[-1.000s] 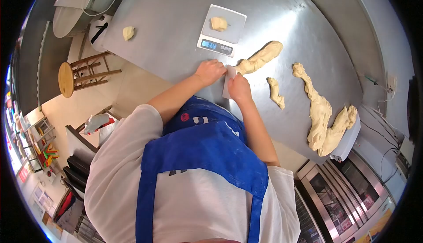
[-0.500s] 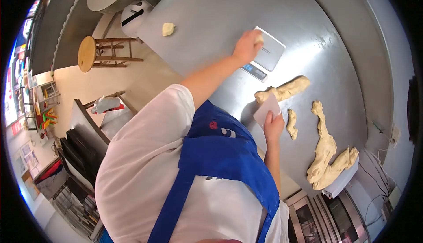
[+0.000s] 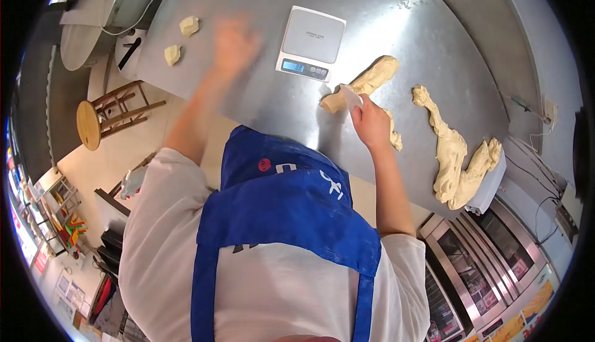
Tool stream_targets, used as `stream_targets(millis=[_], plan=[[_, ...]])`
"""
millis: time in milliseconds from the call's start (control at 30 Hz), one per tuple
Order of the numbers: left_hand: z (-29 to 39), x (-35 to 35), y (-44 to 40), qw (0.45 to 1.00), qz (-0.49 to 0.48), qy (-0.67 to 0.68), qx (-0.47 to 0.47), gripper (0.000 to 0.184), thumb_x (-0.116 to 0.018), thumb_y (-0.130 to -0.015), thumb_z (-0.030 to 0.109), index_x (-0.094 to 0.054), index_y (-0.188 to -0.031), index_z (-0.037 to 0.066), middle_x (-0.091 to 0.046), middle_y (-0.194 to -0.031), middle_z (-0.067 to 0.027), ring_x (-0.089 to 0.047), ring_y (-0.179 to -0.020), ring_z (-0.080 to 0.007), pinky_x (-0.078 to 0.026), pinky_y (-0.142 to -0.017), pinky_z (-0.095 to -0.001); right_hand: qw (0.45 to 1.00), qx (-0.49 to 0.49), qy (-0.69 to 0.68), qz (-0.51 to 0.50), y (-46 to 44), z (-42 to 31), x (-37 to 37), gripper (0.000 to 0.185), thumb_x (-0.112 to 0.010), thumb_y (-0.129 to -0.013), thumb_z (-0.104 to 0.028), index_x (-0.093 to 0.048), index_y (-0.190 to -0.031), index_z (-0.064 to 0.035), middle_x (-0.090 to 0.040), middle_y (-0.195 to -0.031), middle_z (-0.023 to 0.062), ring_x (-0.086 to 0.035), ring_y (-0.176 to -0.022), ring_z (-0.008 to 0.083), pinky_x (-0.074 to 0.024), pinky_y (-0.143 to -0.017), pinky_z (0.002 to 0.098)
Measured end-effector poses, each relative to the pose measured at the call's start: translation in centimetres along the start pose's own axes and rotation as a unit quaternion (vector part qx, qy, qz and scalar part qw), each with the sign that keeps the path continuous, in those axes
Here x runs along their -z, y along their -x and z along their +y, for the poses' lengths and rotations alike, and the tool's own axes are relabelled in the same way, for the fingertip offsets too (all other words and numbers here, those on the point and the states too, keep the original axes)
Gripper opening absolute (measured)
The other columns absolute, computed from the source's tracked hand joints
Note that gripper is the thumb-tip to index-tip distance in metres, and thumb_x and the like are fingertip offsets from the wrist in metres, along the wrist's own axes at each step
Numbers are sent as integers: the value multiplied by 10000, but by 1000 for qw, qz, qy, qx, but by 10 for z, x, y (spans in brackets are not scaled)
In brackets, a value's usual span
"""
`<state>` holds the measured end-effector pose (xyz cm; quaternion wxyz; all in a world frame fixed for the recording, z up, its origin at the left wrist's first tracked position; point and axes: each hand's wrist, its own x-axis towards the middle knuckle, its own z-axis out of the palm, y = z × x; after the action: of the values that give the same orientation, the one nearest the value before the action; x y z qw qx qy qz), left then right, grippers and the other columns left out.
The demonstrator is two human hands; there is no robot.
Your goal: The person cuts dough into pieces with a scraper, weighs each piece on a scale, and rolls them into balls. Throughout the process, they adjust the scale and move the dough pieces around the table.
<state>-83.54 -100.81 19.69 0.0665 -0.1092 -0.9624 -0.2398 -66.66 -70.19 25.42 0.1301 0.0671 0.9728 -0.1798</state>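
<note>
My left hand point(image 3: 235, 44), smeared by motion, is over the metal table between two small dough pieces and the digital kitchen scale point(image 3: 313, 35). One dough piece point(image 3: 189, 26) lies a little farther back than the other dough piece point(image 3: 172, 56). The scale's platform is bare and its display is lit. In my closed right hand point(image 3: 372, 124) is a pale dough scraper point(image 3: 351, 98), its edge at the near part of a thick dough log point(image 3: 375, 75). A short dough strip point(image 3: 395, 134) is partly hidden behind that hand.
Large long dough pieces point(image 3: 451, 162) lie at the right end of the metal table point(image 3: 260, 100), by a white box point(image 3: 486, 184). A wooden stool point(image 3: 88, 124) stands left of the table. Cables hang along the right wall. Glass-doored ovens point(image 3: 462, 255) are at lower right.
My left hand has left the scale, where it held a dough piece, and swung left. Two pieces now lie at the left. My right hand brought the scraper onto the log. The view shifted.
</note>
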Motion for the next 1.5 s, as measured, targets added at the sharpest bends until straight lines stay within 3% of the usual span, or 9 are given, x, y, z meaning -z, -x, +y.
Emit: stream_targets(millis=[133, 400, 700, 900, 967, 1133, 1367, 1433, 1500], plan=[[124, -62, 79, 876, -429, 205, -81, 615, -682, -781, 268, -447, -1300, 34, -492, -1281, -189, -477, -1169, -350, -376, -1001, -433, 993, 93, 66, -3, -11, 9, -17, 147, -560, -801, -157, -539, -909, -60, -644, -754, 149, -644, -612, 316, -525, -559, 420], [145, -89, 116, 911, -359, 203, 8, 651, -672, -758, 229, -407, -1304, -7, -447, -1240, -199, -412, -1182, -372, -360, -1012, -426, 992, 74, 95, -38, -36, 5, -45, 120, -536, -825, -156, -538, -885, -51, -645, -767, 153, -657, -633, 314, -536, -547, 403], [147, -86, 142, 966, -159, 199, 44, 780, -645, -764, 116, -211, -1388, -62, -404, -1252, -247, -379, -1174, -409, -315, -1020, -468, 923, -60, -338, 175, 5, -3, -100, 359, -628, -831, -203, -576, -1080, 50, -661, -913, 234, -658, -820, 361, -507, -725, 422], [129, -51, 21, 958, -103, 202, -176, 679, -674, -800, 259, -377, -1351, -5, -420, -1309, -218, -353, -1242, -389, -295, -1039, -458, 764, -311, -527, 204, 38, 33, -78, 269, -590, -882, -115, -592, -1101, 42, -660, -1007, 101, -624, -884, 176, -496, -772, 301], [147, -36, -7, 965, -85, -150, -199, 734, -712, -755, 388, -434, -1317, 7, -401, -1350, -218, -343, -1277, -374, -295, -1060, -436, 761, -315, -519, 228, 58, 51, -90, 262, -586, -881, -113, -601, -1088, 48, -664, -1001, 123, -627, -891, 197, -499, -773, 324], [184, -100, 40, 905, -252, 107, -327, 858, -676, -745, 512, -368, -1360, -1, -407, -1354, -219, -371, -1266, -358, -335, -1051, -409, 709, -395, -527, 252, 38, 39, -137, 298, -576, -888, -138, -588, -1099, 72, -658, -1004, 145, -628, -888, 204, -500, -764, 335], [201, -116, 7, 922, -366, 72, -105, 639, -633, -819, 366, -439, -1290, -21, -606, -1127, -170, -603, -975, -299, -488, -829, -407, 504, -316, -798, 98, 10, 46, -78, 337, -571, -893, -147, -511, -1145, 70, -630, -991, 141, -627, -823, 206, -511, -646, 348], [204, -114, -19, 728, -649, 181, 127, 546, -575, -866, 410, -499, -1238, 18, -659, -1021, -107, -629, -800, -196, -492, -604, -341, 571, -366, -726, 111, 16, 54, -79, 314, -563, -880, -127, -528, -1109, 84, -623, -998, 146, -618, -856, 208, -504, -713, 354], [210, -104, -15, 659, -623, 323, 272, 487, -516, -902, 440, -535, -1206, 61, -674, -962, -55, -598, -724, -96, -427, -497, -269, 636, -351, -625, 287, -3, 59, -94, 280, -543, -861, -100, -549, -1068, 89, -616, -1010, 138, -609, -871, 213, -492, -761, 340]])
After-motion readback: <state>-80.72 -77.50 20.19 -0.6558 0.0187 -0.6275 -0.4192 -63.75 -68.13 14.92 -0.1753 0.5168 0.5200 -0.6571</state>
